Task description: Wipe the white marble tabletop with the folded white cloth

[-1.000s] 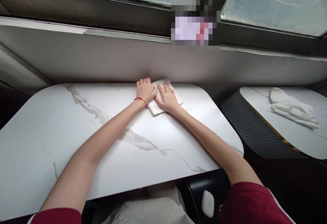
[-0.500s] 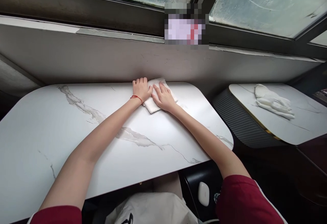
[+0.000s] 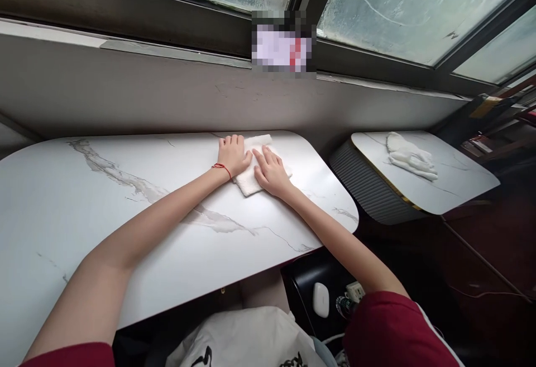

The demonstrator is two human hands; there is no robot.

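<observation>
A folded white cloth (image 3: 247, 182) lies on the marble-patterned white table (image 3: 176, 261), near its far edge. My left hand (image 3: 232, 157), with a red string bracelet (image 3: 221, 168) at the wrist, rests on the cloth's left side, fingers pointing away from me and thumb over the cloth. Beside it, my right hand (image 3: 271, 172) presses down on the cloth's right side, its fingers spread and flat. The two thumbs nearly meet. Both palms hide part of the cloth.
A second marble-patterned table (image 3: 460, 180) stands at right, bearing a crumpled white cloth (image 3: 410, 156). A wall (image 3: 167, 99) and windows (image 3: 385, 15) border the far edge. Below the near edge are a white case (image 3: 321, 300) on a black surface and a pale bag (image 3: 251, 339).
My hands and the cloth have shifted slightly to the right and toward me across the tabletop. The view has turned a little right, showing more beyond the second table.
</observation>
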